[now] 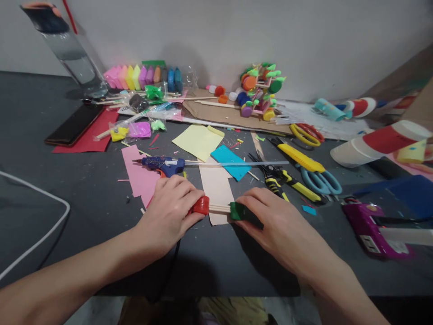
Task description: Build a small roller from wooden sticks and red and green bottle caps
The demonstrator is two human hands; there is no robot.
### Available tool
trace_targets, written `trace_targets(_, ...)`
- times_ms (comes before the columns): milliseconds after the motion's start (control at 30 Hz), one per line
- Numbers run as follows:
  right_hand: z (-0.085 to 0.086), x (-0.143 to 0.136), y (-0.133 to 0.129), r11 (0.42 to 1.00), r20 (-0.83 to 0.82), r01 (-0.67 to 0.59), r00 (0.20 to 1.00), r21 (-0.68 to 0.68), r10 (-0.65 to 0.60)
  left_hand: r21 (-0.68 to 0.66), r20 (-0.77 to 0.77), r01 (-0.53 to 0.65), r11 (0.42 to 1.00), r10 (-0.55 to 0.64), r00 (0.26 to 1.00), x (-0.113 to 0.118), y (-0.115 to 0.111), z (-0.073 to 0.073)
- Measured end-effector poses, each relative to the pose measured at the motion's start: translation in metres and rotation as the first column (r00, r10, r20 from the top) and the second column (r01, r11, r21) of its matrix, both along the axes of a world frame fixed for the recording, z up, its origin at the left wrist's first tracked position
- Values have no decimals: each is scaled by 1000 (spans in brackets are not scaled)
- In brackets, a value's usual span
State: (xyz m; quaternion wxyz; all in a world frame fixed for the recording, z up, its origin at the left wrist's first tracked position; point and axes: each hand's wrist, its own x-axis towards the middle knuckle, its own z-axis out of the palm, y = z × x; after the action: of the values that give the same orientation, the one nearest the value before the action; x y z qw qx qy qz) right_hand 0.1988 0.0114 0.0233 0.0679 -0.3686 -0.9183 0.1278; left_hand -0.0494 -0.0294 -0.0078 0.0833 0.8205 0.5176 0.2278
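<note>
My left hand (174, 205) is closed on a red bottle cap (202, 205), gripping it between thumb and fingers. Opposite it, my right hand (264, 212) pinches a green bottle cap (237, 211). Pale thin sticks (219, 208) run between the two caps, held level just above the dark table (216, 266). Beneath them lies a strip of cream paper (214, 185). Just beyond my left hand a blue glue gun (165, 165) rests on its side, a long clear glue stick (270, 163) reaching out of its back. The far sides of both caps are hidden by my fingers.
Yellow-black pliers (270, 174), a yellow cutter (301, 157) and blue-handled scissors (321, 181) lie right. Farther right are a purple tool (368, 230) and paper cups (379, 144). Along the wall stand coloured clay packs (149, 77), a cap-and-stick model (260, 90) and a water bottle (72, 58).
</note>
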Motion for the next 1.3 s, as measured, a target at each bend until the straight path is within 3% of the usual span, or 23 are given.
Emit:
trace_targets(567,-9,3,3,994,-106,10,994,-107,-21,33,10,8,999,-9,1000,0,0,-2)
trace_targets(1300,-15,9,3,987,-109,57,991,-153,-74,-17,-33,-21,1000,21,999,-2,0,3)
